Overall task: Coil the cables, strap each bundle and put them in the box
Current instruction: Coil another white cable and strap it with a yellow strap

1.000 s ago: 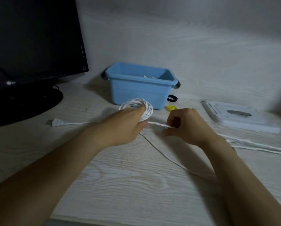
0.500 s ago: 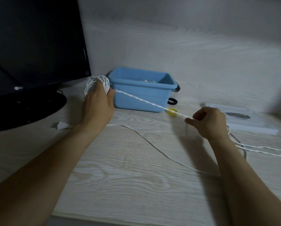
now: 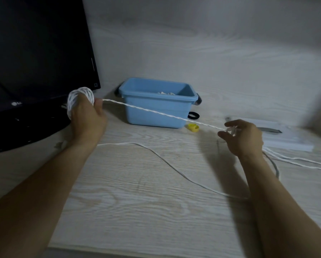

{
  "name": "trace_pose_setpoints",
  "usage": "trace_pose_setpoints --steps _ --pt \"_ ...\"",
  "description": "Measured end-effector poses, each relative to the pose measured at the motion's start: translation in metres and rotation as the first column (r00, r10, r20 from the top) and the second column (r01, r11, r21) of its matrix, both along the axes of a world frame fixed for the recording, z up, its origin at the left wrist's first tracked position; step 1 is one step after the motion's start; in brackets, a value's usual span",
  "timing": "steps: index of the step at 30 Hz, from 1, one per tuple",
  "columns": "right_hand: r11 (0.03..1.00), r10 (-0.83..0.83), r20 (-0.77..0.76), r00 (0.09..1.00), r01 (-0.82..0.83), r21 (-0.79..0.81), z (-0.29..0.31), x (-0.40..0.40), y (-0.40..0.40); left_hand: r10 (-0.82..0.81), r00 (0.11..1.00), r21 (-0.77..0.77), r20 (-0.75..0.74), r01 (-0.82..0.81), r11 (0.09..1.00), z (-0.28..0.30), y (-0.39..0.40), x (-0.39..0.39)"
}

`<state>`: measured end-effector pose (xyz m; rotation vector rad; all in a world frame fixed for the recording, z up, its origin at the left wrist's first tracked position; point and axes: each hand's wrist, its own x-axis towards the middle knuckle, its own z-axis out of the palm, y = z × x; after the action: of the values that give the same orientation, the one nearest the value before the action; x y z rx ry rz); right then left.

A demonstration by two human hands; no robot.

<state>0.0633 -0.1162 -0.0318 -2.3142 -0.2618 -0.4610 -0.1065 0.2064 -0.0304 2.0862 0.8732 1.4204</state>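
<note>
2 hands: the left hand (image 3: 87, 118) grips 1 white coil (image 3: 80, 98) beside the monitor (image 3: 35, 53); the right hand (image 3: 243, 136) loosely pinches the cable (image 3: 156, 113) stretched taut between them; 1 blue box (image 3: 156, 108), 1 yellow strap (image 3: 193, 128) and 1 black strap (image 3: 193, 115) sit on the tabletop (image 3: 146, 202).

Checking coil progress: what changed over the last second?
The left hand carried the coil left toward the monitor; the right hand slid right along the cable, now stretched between them, its fingers loosened. Box and straps stayed put.
</note>
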Motion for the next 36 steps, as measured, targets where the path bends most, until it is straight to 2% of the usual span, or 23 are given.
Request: trace_pose_setpoints --steps 6,8,10,12,17,19,21,22,23,24,26,28,31,34,36 --pt "0.995 -0.085 -0.166 0.982 0.074 -0.07 -0.004 0.001 -0.005 -0.002 1.0 -0.026 -0.023 0.002 1.0 -0.001 -0.001 0.001" --pt "0.98 -0.087 -0.209 0.974 0.046 -0.196 -0.001 0.001 -0.001 -0.039 0.999 -0.014 -0.038 0.039 0.999 -0.003 -0.001 0.002" --pt "0.923 -0.09 -0.213 0.973 0.002 -0.384 0.003 -0.004 0.005 -0.063 0.997 0.031 -0.05 0.064 0.997 -0.004 -0.004 0.004" --pt "0.906 -0.036 -0.152 0.988 -0.032 -0.422 0.008 -0.012 0.013 -0.078 0.995 0.056 -0.061 0.082 0.995 -0.002 -0.01 0.007" --pt "0.979 0.095 0.126 0.988 -0.069 -0.194 0.014 -0.037 0.035 -0.192 0.977 0.096 -0.088 0.2 0.975 -0.005 -0.02 0.009" --pt "0.981 0.181 0.178 0.967 -0.19 0.034 0.017 -0.046 0.039 -0.216 0.97 0.095 -0.11 0.226 0.97 -0.006 -0.023 0.009" --pt "0.87 0.356 0.171 0.919 -0.392 0.299 0.018 -0.056 0.042 -0.211 0.97 0.132 -0.119 0.226 0.965 -0.005 -0.027 0.008" --pt "0.795 0.463 0.137 0.876 -0.479 0.372 0.018 -0.061 0.045 -0.222 0.967 0.154 -0.124 0.239 0.959 -0.004 -0.03 0.008" --pt "0.738 0.57 0.096 0.816 -0.56 0.376 0.016 -0.066 0.047 -0.237 0.963 0.177 -0.129 0.258 0.95 -0.003 -0.034 0.007" --pt "0.71 0.649 0.057 0.758 -0.631 0.314 0.013 -0.071 0.05 -0.251 0.958 0.199 -0.137 0.275 0.941 -0.002 -0.037 0.007" --pt "0.671 0.728 0.004 0.685 -0.714 0.2 0.006 -0.078 0.057 -0.301 0.94 0.223 -0.16 0.331 0.917 0.0 -0.043 0.006" --pt "0.654 0.731 0.064 0.68 -0.724 0.218 0.003 -0.082 0.063 -0.398 0.893 0.222 -0.211 0.44 0.87 -0.001 -0.049 0.005" --pt "0.648 0.652 0.265 0.711 -0.703 0.292 0.008 -0.082 0.062 -0.51 0.803 0.172 -0.309 0.575 0.8 -0.001 -0.054 0.004" --pt "0.632 0.515 0.395 0.761 -0.648 0.425 0.015 -0.078 0.058 -0.582 0.712 0.06 -0.393 0.651 0.756 -0.001 -0.055 0.002" --pt "0.665 0.386 0.422 0.82 -0.565 0.489 0.019 -0.074 0.055 -0.61 0.625 -0.044 -0.487 0.68 0.732 -0.001 -0.055 0.0"
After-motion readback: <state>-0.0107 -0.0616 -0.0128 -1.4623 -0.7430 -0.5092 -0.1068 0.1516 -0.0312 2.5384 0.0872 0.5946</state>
